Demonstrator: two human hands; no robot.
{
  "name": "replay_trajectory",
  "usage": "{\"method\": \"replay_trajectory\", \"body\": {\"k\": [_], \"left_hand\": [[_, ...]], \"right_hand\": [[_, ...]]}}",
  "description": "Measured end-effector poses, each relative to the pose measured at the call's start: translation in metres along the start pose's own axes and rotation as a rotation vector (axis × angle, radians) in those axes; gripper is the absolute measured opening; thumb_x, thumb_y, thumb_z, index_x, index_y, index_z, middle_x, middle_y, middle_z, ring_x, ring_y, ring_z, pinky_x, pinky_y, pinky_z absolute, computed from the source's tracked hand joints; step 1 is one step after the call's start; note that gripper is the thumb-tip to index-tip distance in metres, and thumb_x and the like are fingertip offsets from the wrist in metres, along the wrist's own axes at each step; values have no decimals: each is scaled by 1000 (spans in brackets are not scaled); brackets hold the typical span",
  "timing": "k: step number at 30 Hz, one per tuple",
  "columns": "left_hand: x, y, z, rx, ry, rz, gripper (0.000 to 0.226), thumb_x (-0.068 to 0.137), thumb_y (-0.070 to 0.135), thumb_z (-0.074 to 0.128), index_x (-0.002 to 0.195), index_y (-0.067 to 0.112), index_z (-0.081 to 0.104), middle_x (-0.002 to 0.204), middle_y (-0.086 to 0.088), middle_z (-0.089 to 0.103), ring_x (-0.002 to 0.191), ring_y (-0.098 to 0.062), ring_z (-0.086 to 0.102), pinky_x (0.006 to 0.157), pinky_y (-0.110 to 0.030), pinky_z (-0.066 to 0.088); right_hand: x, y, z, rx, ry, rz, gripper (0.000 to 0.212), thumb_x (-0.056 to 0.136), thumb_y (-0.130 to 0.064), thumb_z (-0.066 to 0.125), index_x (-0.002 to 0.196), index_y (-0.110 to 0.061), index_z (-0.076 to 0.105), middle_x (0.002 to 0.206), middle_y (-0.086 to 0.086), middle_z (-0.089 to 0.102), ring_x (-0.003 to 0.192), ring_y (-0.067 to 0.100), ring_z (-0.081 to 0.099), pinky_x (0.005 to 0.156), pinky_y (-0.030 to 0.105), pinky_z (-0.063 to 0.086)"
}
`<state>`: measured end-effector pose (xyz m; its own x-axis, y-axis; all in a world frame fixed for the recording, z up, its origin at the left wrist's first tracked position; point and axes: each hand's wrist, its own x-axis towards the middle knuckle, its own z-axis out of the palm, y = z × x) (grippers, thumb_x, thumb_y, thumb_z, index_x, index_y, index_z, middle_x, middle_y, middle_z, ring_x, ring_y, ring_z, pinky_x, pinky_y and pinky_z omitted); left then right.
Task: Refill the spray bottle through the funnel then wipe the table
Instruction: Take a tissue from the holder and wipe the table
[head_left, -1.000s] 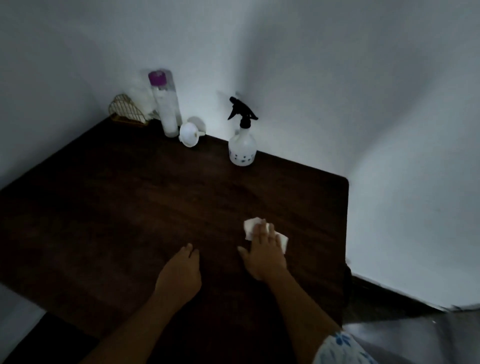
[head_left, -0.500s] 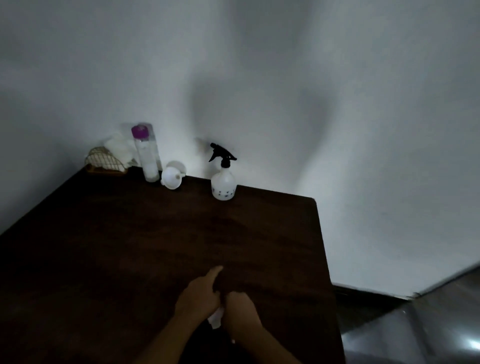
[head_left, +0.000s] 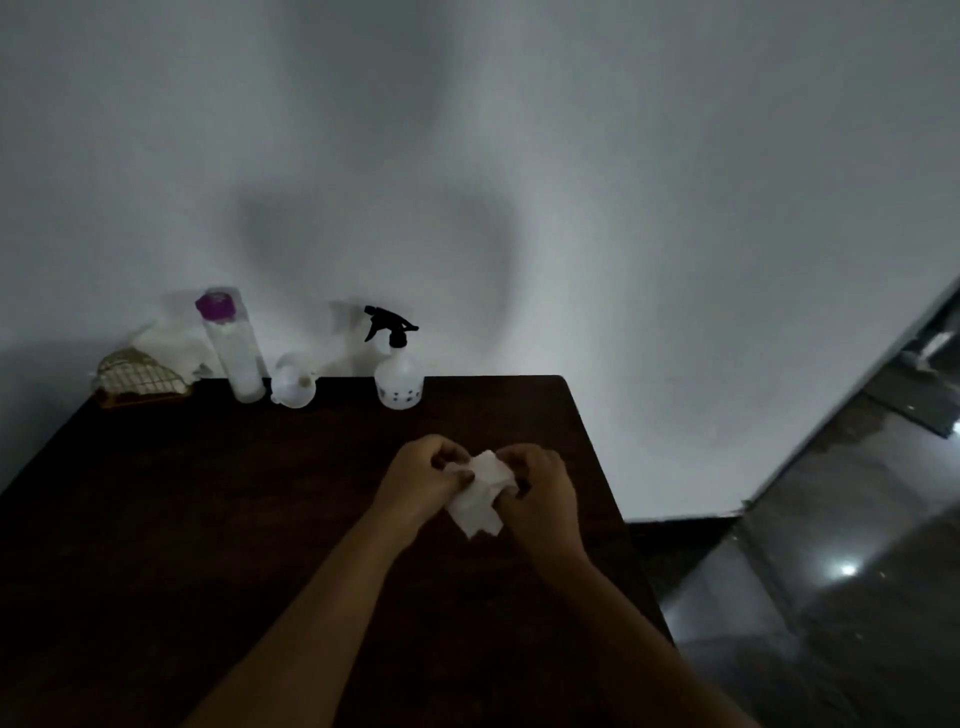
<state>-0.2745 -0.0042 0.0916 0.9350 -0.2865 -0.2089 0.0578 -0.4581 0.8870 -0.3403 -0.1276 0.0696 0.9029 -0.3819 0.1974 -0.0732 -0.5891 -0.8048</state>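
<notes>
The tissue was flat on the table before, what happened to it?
The tissue came up off the table: the right hand, which pressed it flat, and the left hand, which lay bare beside it, now both pinch it. The spray bottle, funnel and purple-capped bottle stayed put.

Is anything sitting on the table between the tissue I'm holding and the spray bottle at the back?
Nothing visible does. The left hand and right hand pinch the tissue above the table; no object shows from there to the spray bottle. The funnel sits left of it.
</notes>
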Motion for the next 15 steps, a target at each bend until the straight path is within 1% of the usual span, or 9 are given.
{"method": "replay_trajectory", "body": {"k": [2, 3, 4, 5, 6, 8, 11, 13, 15], "left_hand": [[-7, 9, 5, -233, -108, -78, 25, 79, 7, 67, 100, 19, 59, 106, -6, 60, 97, -22, 59, 78, -36, 53], [-11, 13, 7, -366, -193, -132, 27, 79, 3, 67, 101, 15, 59, 106, -9, 61, 96, -24, 61, 75, -36, 54], [-16, 19, 9, -477, -284, -178, 25, 79, -1, 65, 100, 11, 60, 104, -12, 63, 92, -25, 62, 71, -34, 55], [-21, 22, 12, -522, -359, -194, 21, 79, -4, 62, 97, 7, 61, 98, -14, 65, 87, -24, 64, 66, -32, 54], [-23, 24, 15, -513, -407, -185, 18, 79, -6, 61, 93, 5, 62, 94, -14, 65, 84, -24, 64, 64, -31, 53], [-29, 28, 22, -468, -449, -152, 14, 80, -3, 60, 90, 6, 64, 92, -13, 65, 84, -24, 62, 63, -31, 52], [-32, 29, 30, -474, -468, -85, 8, 80, 10, 66, 88, 9, 68, 88, -8, 68, 82, -21, 63, 64, -29, 51], [-33, 29, 35, -428, -433, 17, 8, 79, 17, 69, 86, 13, 71, 87, -5, 70, 81, -18, 65, 68, -26, 50], [-36, 28, 38, -374, -370, 90, 7, 81, 17, 67, 87, 16, 71, 86, -2, 70, 80, -14, 64, 68, -23, 50]], "right_hand": [[-5, 1, -15, 16, 72, 7, 27, 78, -2, 66, 97, -19, 58, 97, -6, 53, 83, -4, 49, 68, 0, 40], [-8, 0, -23, 48, 98, 28, 25, 78, -1, 66, 95, -18, 59, 95, -5, 57, 82, -3, 51, 66, 1, 42], [-11, 0, -31, 81, 122, 43, 23, 78, 1, 65, 94, -16, 61, 91, -5, 60, 80, -1, 54, 64, 3, 44], [-14, -2, -38, 113, 144, 52, 21, 79, 3, 63, 91, -14, 63, 86, -5, 62, 78, 0, 57, 63, 4, 45], [-17, -2, -45, 135, 165, 54, 21, 79, 5, 61, 89, -13, 64, 82, -6, 63, 76, 0, 58, 62, 5, 46], [-22, -2, -54, 148, 198, 44, 21, 79, 5, 60, 85, -14, 64, 78, -10, 63, 73, -1, 58, 62, 6, 46], [-30, 3, -57, 147, 205, 48, 23, 80, 4, 59, 84, -18, 64, 76, -15, 63, 70, -5, 59, 59, 6, 45], [-37, 7, -58, 138, 187, 42, 23, 81, 3, 59, 88, -18, 65, 78, -14, 64, 72, -3, 60, 60, 7, 46], [-40, 11, -59, 139, 162, 35, 24, 82, 4, 58, 89, -19, 63, 79, -11, 64, 74, 0, 60, 63, 11, 49]]}}
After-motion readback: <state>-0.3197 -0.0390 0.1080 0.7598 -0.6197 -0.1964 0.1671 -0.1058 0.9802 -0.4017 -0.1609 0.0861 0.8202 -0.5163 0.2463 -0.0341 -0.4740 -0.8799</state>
